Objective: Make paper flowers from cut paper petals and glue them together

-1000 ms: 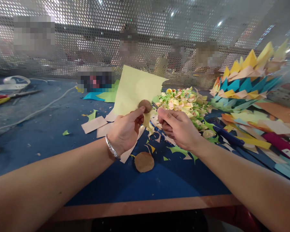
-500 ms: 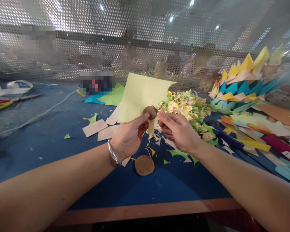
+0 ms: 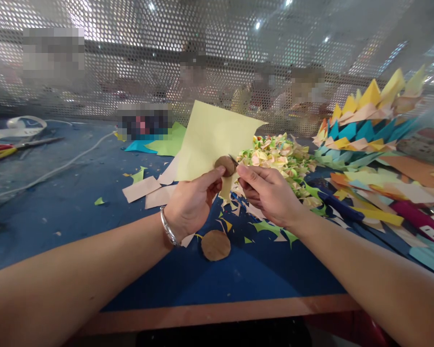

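Note:
My left hand (image 3: 193, 205) pinches a pale yellow sheet of paper (image 3: 217, 132) together with a small round brown disc (image 3: 224, 165) laid against its lower part. Closed around small scissors (image 3: 233, 158), my right hand (image 3: 265, 193) is at the disc's right edge; only the dark blade tip shows, the handles being hidden in the fingers. A strip of the yellow paper hangs below the disc. On the table under my hands lies a larger brown disc (image 3: 216, 245), among green and pink paper scraps (image 3: 267, 229).
Behind my right hand is a heap of small folded paper pieces (image 3: 282, 156). A layered spiky paper piece (image 3: 369, 130) stands at right, near a dark blue tool (image 3: 342, 205) and magenta device (image 3: 423, 221). Red-and-yellow-handled scissors (image 3: 21, 146) and a white cable (image 3: 58, 168) lie left.
The sheet tilts slightly differently and its top edge sits a little higher. Both hands keep their hold beside the disc, and the view has shifted a little.

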Demonstrator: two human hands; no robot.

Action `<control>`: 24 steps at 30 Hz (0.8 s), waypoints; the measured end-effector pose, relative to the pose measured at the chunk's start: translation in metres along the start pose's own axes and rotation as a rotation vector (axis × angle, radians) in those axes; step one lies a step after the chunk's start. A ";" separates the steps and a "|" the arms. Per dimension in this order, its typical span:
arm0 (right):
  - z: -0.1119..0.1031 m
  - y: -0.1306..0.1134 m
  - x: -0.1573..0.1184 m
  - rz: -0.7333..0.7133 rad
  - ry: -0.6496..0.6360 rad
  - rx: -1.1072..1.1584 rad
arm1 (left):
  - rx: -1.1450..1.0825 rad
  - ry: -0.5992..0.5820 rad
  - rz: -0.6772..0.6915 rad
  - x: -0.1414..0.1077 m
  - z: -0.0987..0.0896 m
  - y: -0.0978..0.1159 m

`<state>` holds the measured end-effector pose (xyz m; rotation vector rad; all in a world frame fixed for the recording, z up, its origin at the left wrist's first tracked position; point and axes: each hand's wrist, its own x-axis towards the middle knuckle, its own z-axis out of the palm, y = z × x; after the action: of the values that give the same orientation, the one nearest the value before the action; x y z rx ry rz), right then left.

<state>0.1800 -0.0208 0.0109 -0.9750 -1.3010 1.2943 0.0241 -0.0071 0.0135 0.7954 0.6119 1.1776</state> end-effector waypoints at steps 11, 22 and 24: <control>0.000 -0.007 -0.001 -0.005 0.013 -0.029 | 0.169 0.135 0.189 0.003 0.003 -0.001; -0.003 -0.007 -0.001 -0.014 -0.021 -0.046 | 0.290 0.089 0.316 0.009 -0.001 -0.001; -0.003 -0.006 0.000 -0.002 -0.025 -0.042 | 0.302 0.095 0.327 0.011 -0.001 0.000</control>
<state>0.1838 -0.0212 0.0169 -0.9892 -1.3525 1.2859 0.0264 0.0035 0.0125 1.1321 0.7696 1.4465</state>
